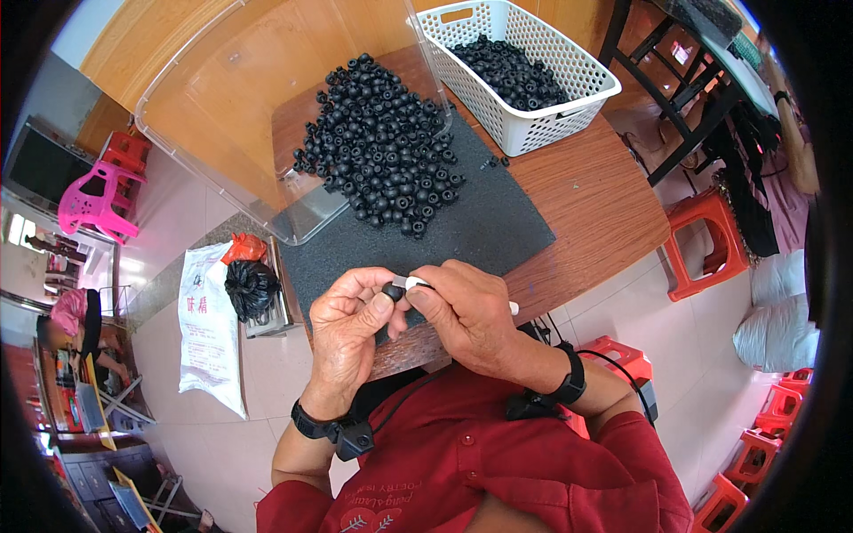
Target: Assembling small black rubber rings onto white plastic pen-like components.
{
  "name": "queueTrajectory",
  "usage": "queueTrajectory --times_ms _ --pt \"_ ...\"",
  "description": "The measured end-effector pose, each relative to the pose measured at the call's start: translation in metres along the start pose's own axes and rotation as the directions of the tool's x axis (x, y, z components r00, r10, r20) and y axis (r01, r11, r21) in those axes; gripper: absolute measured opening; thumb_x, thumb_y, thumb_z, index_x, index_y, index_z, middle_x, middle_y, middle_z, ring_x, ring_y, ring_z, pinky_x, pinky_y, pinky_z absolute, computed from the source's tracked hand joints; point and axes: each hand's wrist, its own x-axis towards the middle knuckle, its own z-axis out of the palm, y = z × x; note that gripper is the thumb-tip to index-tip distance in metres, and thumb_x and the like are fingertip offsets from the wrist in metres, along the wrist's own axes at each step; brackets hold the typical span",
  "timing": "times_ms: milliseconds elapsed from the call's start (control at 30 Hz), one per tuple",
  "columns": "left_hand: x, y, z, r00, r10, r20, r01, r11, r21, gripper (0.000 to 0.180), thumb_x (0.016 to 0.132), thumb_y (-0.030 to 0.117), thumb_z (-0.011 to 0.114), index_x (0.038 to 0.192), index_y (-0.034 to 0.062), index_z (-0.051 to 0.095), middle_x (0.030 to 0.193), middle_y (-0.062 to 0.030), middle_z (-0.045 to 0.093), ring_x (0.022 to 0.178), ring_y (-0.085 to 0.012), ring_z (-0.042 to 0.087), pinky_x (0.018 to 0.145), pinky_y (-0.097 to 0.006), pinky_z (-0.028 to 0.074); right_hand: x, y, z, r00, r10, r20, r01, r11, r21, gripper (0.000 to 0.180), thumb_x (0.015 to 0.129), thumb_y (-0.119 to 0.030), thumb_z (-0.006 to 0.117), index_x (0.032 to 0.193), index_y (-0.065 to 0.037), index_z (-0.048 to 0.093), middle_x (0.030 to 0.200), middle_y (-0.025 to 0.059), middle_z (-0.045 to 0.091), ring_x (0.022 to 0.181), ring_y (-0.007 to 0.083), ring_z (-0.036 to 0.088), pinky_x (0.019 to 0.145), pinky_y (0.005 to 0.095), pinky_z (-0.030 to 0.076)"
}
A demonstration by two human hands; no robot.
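Note:
Between the thumb and fingers of my left hand (342, 324) is a small round black part (393, 291), like a hollow rubber cap. My right hand (471, 311) is closed around a slim white-handled tool (413, 282). A short pale tip, which looks like a blade, reaches toward the black part; the handle's other end shows beyond my palm. Both hands are close together above the table's near edge. Past them, a large heap of similar black parts (382, 147) spills from a clear plastic bin (191, 173) onto a dark mat (498, 209).
A white perforated basket (555, 120) with more black parts stands on the wooden table (604, 195) at the far right. Left of the table are a white printed sack (209, 329) and a black plastic bag (251, 289). A red stool (706, 244) stands to the right.

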Motion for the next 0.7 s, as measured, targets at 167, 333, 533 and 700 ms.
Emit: queueTrajectory --times_ms 167,333,533,700 --pt "-0.0005 -0.0035 0.0011 1.000 -0.025 0.001 0.025 0.996 -0.081 0.021 0.088 0.007 0.062 0.104 -0.0060 0.058 0.085 -0.0109 0.064 0.064 -0.0135 0.059 0.055 -0.023 0.046 -0.0017 -0.0014 0.0001 1.000 -0.025 -0.003 0.025 0.999 -0.040 0.013 0.086 -0.016 0.061 0.083 -0.003 0.058 0.066 0.0100 0.051 0.059 0.0286 0.053 0.052 0.0389 0.041" --pt "-0.0014 -0.0048 0.0026 0.999 -0.035 -0.016 0.034 0.996 -0.088 0.021 0.088 0.007 0.062 0.104 -0.0064 0.057 0.085 -0.0111 0.064 0.065 -0.0141 0.060 0.055 -0.023 0.046 -0.0028 0.0011 0.0014 0.996 -0.082 -0.017 0.080 0.993 -0.088 0.012 0.085 -0.014 0.062 0.084 -0.003 0.057 0.066 0.0101 0.049 0.059 0.0280 0.052 0.051 0.0383 0.041" --pt "-0.0040 -0.0031 0.0066 0.999 -0.018 -0.037 0.014 0.994 -0.104 0.023 0.087 0.008 0.063 0.103 -0.0073 0.057 0.085 -0.0118 0.064 0.064 -0.0146 0.059 0.054 -0.023 0.046 -0.0014 0.0009 0.0044 0.984 -0.171 -0.059 0.159 0.973 -0.164 0.018 0.081 -0.016 0.066 0.085 -0.002 0.057 0.067 0.0089 0.048 0.058 0.0260 0.051 0.050 0.0367 0.040" --pt "-0.0063 -0.0035 0.0071 0.998 0.005 -0.065 -0.010 0.996 -0.084 0.025 0.085 0.009 0.066 0.101 -0.0083 0.058 0.084 -0.0123 0.063 0.061 -0.0147 0.058 0.052 -0.023 0.045 -0.0014 0.0013 0.0043 0.967 -0.244 -0.080 0.219 0.947 -0.234 0.020 0.079 -0.017 0.068 0.084 -0.002 0.057 0.064 0.0077 0.045 0.056 0.0246 0.049 0.048 0.0354 0.040"
